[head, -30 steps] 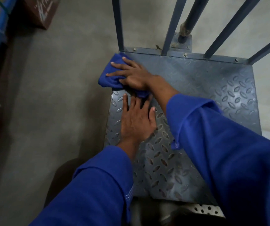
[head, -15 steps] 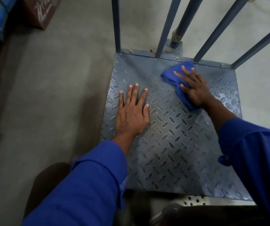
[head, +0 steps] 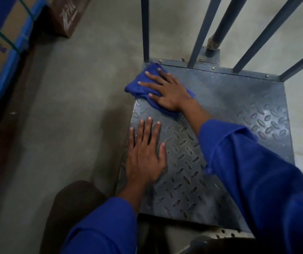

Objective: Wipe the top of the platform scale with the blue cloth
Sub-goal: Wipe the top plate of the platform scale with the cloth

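The platform scale (head: 242,110) has a grey checker-plate top lying on the concrete floor. A bunched blue cloth (head: 138,85) sits at the top's far left corner, partly over the edge. My right hand (head: 167,90) presses flat on the cloth with fingers spread, the arm crossing the plate from the right. My left hand (head: 145,153) rests palm down on the plate's left side, fingers straight, just nearer to me than the cloth.
Grey upright bars (head: 145,28) and a round post (head: 220,26) rise from the scale's far edge. A brown carton (head: 70,15) and strapped blue-edged boxes (head: 6,43) stand at the left. My knee (head: 73,208) is by the scale's near left corner.
My right hand has swept the blue cloth from the far middle-right of the plate back to the far left corner. My left hand has stayed flat on the left side.
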### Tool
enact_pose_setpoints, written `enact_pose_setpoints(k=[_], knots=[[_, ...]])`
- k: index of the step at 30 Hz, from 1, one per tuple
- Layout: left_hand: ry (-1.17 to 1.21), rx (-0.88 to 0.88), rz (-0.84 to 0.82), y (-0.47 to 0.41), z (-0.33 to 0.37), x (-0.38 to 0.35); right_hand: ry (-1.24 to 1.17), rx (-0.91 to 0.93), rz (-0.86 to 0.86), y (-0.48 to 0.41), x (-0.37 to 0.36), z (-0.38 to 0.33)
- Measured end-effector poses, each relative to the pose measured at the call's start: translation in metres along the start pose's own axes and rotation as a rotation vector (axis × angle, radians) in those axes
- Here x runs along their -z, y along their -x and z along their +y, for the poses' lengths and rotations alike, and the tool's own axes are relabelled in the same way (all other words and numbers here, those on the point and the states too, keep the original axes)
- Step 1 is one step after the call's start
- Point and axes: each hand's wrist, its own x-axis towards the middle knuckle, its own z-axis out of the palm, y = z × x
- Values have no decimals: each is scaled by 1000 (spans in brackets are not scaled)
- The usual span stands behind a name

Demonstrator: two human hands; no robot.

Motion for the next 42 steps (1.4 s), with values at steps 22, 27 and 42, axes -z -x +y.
enact_pose_setpoints(k=[22,27,42], knots=[[-10,15,-38,-4,0,1,-45,-119,74,-8,-10,-13],[-12,21,-64,-5,1,5,-60,-284,208,71,-20,17],[16,-7,-11,-4,-1,5,9,-102,-18,4,-2,2]])
